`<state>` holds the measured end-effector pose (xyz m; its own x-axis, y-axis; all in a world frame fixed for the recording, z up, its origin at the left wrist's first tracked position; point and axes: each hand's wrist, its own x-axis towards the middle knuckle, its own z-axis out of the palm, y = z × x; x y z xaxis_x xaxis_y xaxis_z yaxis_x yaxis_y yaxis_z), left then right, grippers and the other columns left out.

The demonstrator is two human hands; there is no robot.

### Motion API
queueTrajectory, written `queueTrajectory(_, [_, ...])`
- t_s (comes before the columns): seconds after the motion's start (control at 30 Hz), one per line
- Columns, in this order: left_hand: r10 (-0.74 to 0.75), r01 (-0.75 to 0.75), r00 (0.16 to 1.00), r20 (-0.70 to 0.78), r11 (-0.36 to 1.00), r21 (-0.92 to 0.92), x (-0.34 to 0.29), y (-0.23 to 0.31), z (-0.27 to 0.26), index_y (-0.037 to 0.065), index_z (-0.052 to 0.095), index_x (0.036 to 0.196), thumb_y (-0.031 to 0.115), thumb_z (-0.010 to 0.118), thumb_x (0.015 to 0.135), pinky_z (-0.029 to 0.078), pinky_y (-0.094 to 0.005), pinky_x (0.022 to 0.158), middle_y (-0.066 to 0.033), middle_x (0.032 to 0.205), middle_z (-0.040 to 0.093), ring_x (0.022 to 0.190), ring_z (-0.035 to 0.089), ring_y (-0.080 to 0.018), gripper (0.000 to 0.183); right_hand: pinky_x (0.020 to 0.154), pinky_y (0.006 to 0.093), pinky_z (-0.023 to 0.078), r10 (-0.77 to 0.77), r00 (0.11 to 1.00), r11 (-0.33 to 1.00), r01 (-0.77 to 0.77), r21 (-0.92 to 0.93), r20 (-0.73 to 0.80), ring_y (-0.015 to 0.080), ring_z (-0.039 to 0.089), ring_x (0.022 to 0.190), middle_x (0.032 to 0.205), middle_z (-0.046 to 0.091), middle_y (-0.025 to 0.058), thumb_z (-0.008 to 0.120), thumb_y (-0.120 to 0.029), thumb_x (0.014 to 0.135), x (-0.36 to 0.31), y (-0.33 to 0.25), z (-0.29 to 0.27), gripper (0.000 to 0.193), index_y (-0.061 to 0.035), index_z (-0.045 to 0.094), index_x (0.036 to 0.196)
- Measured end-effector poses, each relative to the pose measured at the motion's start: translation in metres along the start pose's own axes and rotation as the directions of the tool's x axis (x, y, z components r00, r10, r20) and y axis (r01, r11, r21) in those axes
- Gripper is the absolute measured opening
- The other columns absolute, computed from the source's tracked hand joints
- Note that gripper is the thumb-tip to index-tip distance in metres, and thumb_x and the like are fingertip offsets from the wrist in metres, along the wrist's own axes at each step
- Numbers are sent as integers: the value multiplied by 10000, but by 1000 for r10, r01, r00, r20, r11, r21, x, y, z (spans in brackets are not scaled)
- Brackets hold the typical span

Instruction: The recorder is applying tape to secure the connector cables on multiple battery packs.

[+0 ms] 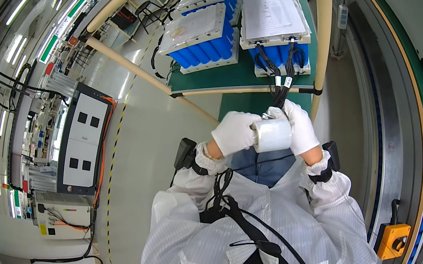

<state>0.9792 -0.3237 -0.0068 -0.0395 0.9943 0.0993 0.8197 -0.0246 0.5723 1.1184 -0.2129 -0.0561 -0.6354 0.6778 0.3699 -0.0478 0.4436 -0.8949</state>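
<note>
Both of my gloved hands grip a roll of clear tape [272, 135] in front of my chest, near the green surface [243, 78]: left hand [235, 131] wrapped round its left end, right hand [300, 128] clasping its right side. It seems light, stiff and slick against gloves, so I judge the ends the safest hold. Black cables [282, 82] hang just beyond.

Three blue battery packs [200, 36], one tape roll [272, 135].
</note>
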Motion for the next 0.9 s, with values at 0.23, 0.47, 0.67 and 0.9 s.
queueTrajectory(0.23, [157,-110,964,-214,970,216,23,-3,-14,94,611,802,196,626,691,469,-355,607,-119,728,605,685,599,-287,152,683,226,431,292,901,818,-409,404,320,110,547,746,830,588,23,513,-3,803,-4,-5,-8,196,-22,554,994])
queueTrajectory(0.47, [-317,120,948,-11,391,-912,33,-42,49,38,575,939,380,466,870,319,-196,337,-44,631,572,409,481,-92,365,547,191,382,338,912,636,-403,658,232,35,449,590,717,517,-29,556,-67,837,0,9,15,188,-7,496,1004])
queueTrajectory(0.67, [211,453,887,410,-237,-859,27,-71,72,5,550,925,422,406,872,371,-224,349,-77,587,549,416,508,-149,445,881,314,440,152,986,618,-146,773,65,179,516,1034,1312,359,108,685,-106,735,13,48,35,910,-109,69,1405])
queueTrajectory(0.9, [-470,482,838,276,401,-779,-10,-25,22,-38,524,936,308,392,915,480,-215,440,-121,755,597,555,597,-174,370,830,382,479,136,957,309,-287,907,256,243,556,981,1212,440,129,684,-113,734,11,33,32,867,-158,109,1381])
